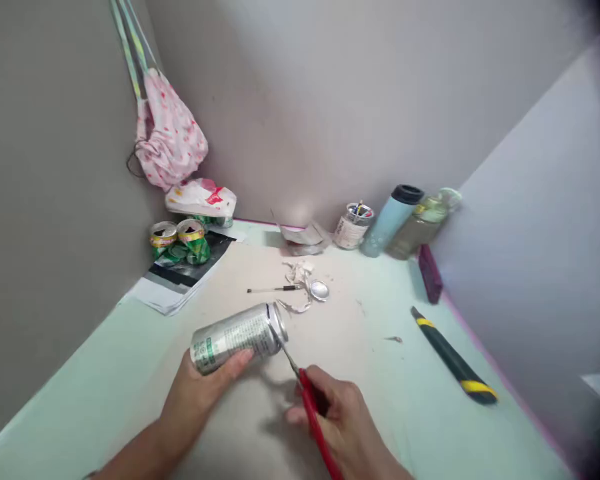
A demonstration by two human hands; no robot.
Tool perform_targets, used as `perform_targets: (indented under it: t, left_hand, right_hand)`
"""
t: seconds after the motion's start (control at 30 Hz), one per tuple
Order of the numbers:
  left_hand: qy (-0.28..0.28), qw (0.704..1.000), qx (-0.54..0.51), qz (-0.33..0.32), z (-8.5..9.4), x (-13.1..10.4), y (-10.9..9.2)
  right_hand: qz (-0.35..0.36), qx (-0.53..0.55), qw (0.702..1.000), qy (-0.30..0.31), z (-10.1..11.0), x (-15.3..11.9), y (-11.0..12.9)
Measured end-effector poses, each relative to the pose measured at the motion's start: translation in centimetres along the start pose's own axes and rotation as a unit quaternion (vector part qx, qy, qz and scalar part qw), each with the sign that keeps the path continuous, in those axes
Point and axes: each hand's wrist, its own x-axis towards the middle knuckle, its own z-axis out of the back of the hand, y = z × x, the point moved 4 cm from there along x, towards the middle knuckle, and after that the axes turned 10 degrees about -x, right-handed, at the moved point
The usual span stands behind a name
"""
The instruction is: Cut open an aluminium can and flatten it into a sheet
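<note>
Pale-green tabletop [80, 400] spread below as your right hand [343, 408] gripped a red-handled metal cutting tool [308, 400] and your left hand [197, 393] held up a silver cylindrical metal can [230, 337], likely light, easily dented, best cradled near its base.

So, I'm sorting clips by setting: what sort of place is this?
Likely a desk in a room corner, going by the pen, the papers and the pen holder near the wall.

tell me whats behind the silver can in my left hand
Beyond the can lie a pen, a round metal disc and pale scraps; the table directly behind it is covered.
</note>
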Motion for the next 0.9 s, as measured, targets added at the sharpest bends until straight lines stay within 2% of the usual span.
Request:
perform_targets:
  t: [0.2, 0.33, 0.5, 0.6, 0.63, 0.77, 0.8, 0.83, 0.9]
  left_hand:
    - [-0.006, 1.000, -0.006, -0.019, 0.0, -0.1, -0.2]
    - [0.006, 1.000, -0.013, -0.024, 0.0, -0.2, -0.1]
    - [-0.033, 0.999, -0.009, -0.026, 0.0, -0.4, 0.1]
    - [-0.023, 0.999, -0.018, -0.026, 0.0, -0.5, 0.0]
    - [-0.017, 0.999, -0.020, -0.027, 0.0, -0.5, -0.1]
    - [-0.014, 0.999, -0.016, -0.039, 0.1, -0.4, -0.7]
    - [-0.018, 0.999, -0.017, -0.043, 0.1, -0.5, -0.8]
    - [-0.026, 0.998, -0.021, -0.046, 0.2, -0.5, -0.9]
    - [-0.041, 0.998, -0.034, -0.044, 0.2, -0.6, -0.7]
  right_hand:
    - [-0.001, -0.048, 0.999, -0.011, 0.1, -0.2, -0.6]
    - [0.032, -0.093, 0.994, -0.037, 0.1, -0.2, -0.4]
    - [0.048, -0.170, 0.983, -0.045, -0.2, -0.4, -0.2]
    - [0.035, -0.192, 0.980, -0.041, -0.1, -0.7, 0.0]
    - [0.033, -0.189, 0.981, -0.031, 0.1, -0.7, 0.2]
    - [0.059, -0.094, 0.990, 0.090, 0.3, -1.0, 1.0]
    - [0.065, -0.077, 0.990, 0.101, 0.3, -1.0, 1.1]
    - [0.065, -0.075, 0.991, 0.093, 0.3, -1.0, 1.1]
    - [0.053, -0.109, 0.992, 0.036, 0.4, -0.8, 0.6]
